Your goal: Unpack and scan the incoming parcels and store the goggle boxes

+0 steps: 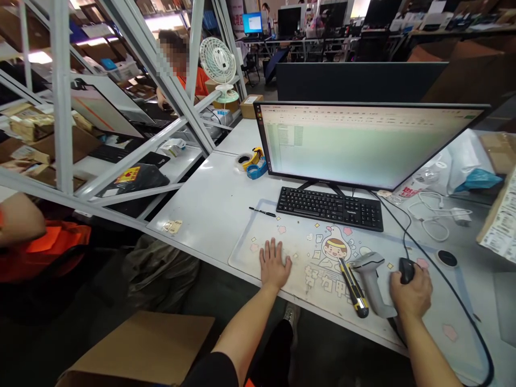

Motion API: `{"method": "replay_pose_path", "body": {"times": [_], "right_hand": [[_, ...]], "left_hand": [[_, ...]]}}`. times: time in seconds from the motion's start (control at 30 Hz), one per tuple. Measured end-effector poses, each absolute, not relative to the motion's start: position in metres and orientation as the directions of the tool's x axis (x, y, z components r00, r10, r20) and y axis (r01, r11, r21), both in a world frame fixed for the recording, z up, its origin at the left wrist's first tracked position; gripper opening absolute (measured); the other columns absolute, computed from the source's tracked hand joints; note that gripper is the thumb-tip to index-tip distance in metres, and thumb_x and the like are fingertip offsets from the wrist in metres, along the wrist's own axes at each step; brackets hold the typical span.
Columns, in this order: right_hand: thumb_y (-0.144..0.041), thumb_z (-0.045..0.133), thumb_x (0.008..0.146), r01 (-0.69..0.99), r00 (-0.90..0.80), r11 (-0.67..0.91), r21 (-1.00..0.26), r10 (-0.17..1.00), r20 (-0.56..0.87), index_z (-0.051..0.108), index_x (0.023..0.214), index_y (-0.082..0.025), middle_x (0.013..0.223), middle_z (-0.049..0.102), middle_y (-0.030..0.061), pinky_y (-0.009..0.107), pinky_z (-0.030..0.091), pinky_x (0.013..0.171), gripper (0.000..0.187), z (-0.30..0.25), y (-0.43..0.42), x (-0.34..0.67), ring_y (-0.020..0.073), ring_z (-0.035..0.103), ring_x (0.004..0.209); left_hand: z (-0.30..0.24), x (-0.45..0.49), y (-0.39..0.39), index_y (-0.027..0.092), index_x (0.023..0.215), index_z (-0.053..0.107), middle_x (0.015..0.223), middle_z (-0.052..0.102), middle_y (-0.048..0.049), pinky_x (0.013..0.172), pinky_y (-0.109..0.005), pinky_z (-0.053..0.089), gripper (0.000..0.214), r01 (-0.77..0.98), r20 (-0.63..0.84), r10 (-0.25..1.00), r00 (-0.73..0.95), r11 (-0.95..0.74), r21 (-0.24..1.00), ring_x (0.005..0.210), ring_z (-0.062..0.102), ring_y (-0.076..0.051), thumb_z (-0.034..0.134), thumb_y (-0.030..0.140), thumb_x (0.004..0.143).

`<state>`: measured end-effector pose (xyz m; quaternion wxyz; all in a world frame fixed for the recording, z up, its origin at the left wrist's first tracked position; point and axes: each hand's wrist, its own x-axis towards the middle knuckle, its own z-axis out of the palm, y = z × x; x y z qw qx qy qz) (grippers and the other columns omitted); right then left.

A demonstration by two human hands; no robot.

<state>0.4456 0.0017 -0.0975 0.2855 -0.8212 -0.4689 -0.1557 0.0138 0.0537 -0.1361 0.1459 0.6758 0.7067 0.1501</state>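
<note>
Black computer mouse (407, 269) sits on the right part of a printed desk mat (245, 260), grasped from above by the person's right hand (411, 294), whose fingers curl around it. The left hand (275, 264) holds nothing and rests palm down, fingers spread, on the near left part of the mat. Between the 2 hands, a grey handheld barcode scanner (371, 282) lies just left of the mouse, and a yellow and black utility knife (353, 288) lies just left of the scanner. Beyond them, a black keyboard (328, 208) lies in front of a wide monitor (363, 150) with a lit, spreadsheet-like page. A black pen (263, 212) lies left of the keyboard. Farther left, 2 tape dispensers, 1 yellow and 1 blue (257, 171), stand near the monitor. On the right, a loose white cable (435, 220) lies near a clear plastic bottle. At the far left, beyond a metal frame (62, 97), 1 person in orange is beside a desk fan (218, 60).
</note>
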Motion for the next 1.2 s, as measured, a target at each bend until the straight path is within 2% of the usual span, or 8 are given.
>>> {"method": "replay_pose_path", "body": {"times": [0.27, 0.57, 0.87, 1.2], "right_hand": [[-0.04, 0.06, 0.091, 0.87, 0.492, -0.369, -0.327, 0.682, 0.541, 0.057, 0.153, -0.005, 0.156, 0.054, 0.0315, 0.066, 0.045, 0.118, 0.072, -0.099, 0.0009, 0.4465, 0.0476, 0.052, 0.144], [-0.043, 0.06, 0.088, 0.866, 0.5, -0.381, -0.324, 0.665, 0.554, 0.06, 0.151, -0.007, 0.151, 0.058, 0.0297, 0.064, 0.048, 0.111, 0.073, -0.0975, 0.0013, 0.4434, 0.0479, 0.056, 0.137], [-0.045, 0.058, 0.093, 0.872, 0.489, -0.386, -0.302, 0.669, 0.559, 0.062, 0.152, -0.002, 0.155, 0.058, 0.0316, 0.065, 0.048, 0.116, 0.074, -0.0936, 0.0015, 0.4407, 0.0494, 0.057, 0.141], [-0.041, 0.06, 0.091, 0.855, 0.519, -0.41, -0.318, 0.68, 0.518, 0.058, 0.158, -0.008, 0.159, 0.053, 0.0301, 0.07, 0.048, 0.113, 0.074, -0.0935, 0.0006, 0.4389, 0.0508, 0.055, 0.14]], "left_hand": [[-0.1382, 0.014, 0.0539, 0.018, 0.166, 0.054, 0.182, 0.03, -0.0099, 0.139, -0.059, 0.021, 0.064, 0.909, 0.015, 0.999, -0.039, 0.029, 0.415, 0.169, 0.026, -0.035, 0.05, 0.042, 0.106], [-0.1385, 0.0135, 0.0532, 0.019, 0.167, 0.053, 0.182, 0.029, -0.0091, 0.139, -0.059, 0.021, 0.065, 0.909, 0.012, 0.999, -0.04, 0.031, 0.415, 0.169, 0.027, -0.035, 0.051, 0.042, 0.106], [-0.1381, 0.0138, 0.0542, 0.019, 0.167, 0.053, 0.182, 0.028, -0.0096, 0.139, -0.059, 0.021, 0.065, 0.911, 0.011, 0.999, -0.042, 0.034, 0.41, 0.169, 0.027, -0.034, 0.051, 0.04, 0.106], [-0.1367, 0.0134, 0.0535, 0.02, 0.167, 0.052, 0.182, 0.028, -0.0092, 0.139, -0.058, 0.02, 0.065, 0.913, 0.001, 0.999, -0.044, 0.04, 0.406, 0.17, 0.026, -0.034, 0.05, 0.041, 0.106]]}}
